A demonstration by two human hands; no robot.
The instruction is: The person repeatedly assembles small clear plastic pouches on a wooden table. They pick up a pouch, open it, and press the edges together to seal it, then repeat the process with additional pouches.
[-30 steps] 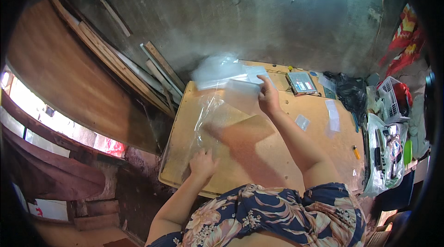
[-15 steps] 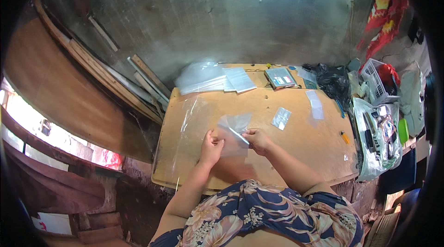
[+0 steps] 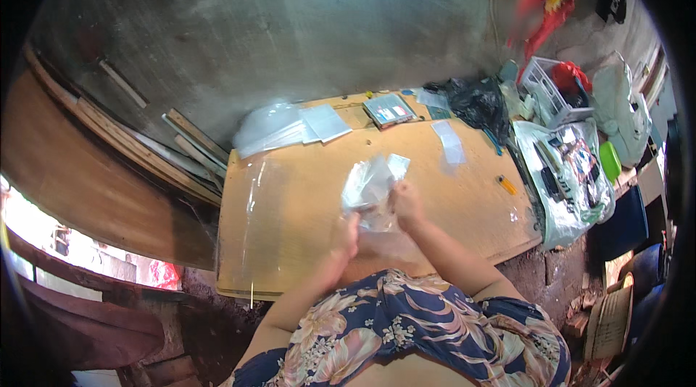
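Note:
A thin clear plastic sheet or bag [image 3: 368, 184], crumpled and shiny, is stretched between my two hands above the near middle of the wooden table [image 3: 304, 256]. My left hand [image 3: 346, 236] is closed on its near left side, with the fingers blurred by motion. On its right edge my right hand [image 3: 407, 206] is closed like a fist, also blurred. Just beyond the right hand, a small silvery clear packet [image 3: 398, 164] lies on the table, partly covered by the plastic.
Clear sleeves [image 3: 272, 132] are stacked at the far left, near a flat grey box [image 3: 390, 109]. A clear strip [image 3: 449, 144] and a yellow-orange cutter [image 3: 507, 185] lie rightward. A black bag [image 3: 475, 106], white basket [image 3: 544, 93] and plastic bag of tools [image 3: 562, 177] stand right.
The view has swung to the right. The plastic has gone from a rolled edge between my fingers to a bunched, puffed shape. Both hands now move fast enough to blur.

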